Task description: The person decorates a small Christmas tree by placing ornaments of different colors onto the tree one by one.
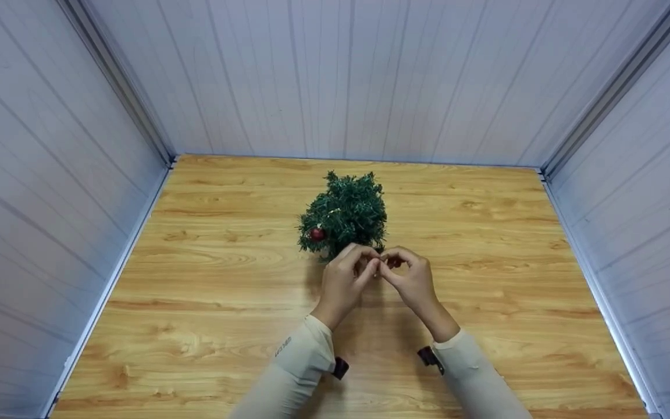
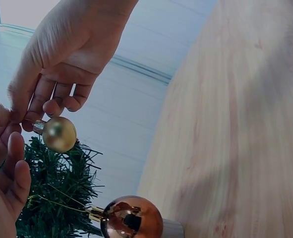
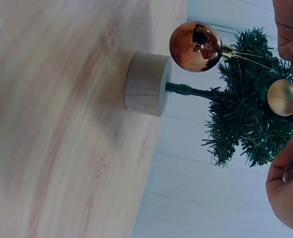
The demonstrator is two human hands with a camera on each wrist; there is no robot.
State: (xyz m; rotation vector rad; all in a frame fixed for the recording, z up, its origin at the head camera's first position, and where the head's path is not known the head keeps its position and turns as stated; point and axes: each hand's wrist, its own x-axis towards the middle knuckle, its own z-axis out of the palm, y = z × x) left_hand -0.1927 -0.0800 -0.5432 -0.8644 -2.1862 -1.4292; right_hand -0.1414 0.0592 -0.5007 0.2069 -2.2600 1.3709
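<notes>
A small gold bauble (image 2: pixel 59 134) hangs in front of the green artificial Christmas tree (image 1: pixel 349 212). My left hand (image 1: pixel 341 284) and right hand (image 1: pixel 416 284) meet at the fingertips on the tree's near side. Both pinch the thin thread at the gold bauble's cap, and the fingers hide most of that thread. On the tree, a larger shiny copper bauble (image 3: pixel 195 46) dangles from a gold thread, below the hands. A red bauble (image 1: pixel 317 234) hangs on the tree's left side in the head view.
The tree stands on a round pale wooden base (image 3: pixel 147 84) on the wood-grain table (image 1: pixel 224 279). Pale panelled walls (image 1: pixel 323 75) enclose the table at the back and both sides.
</notes>
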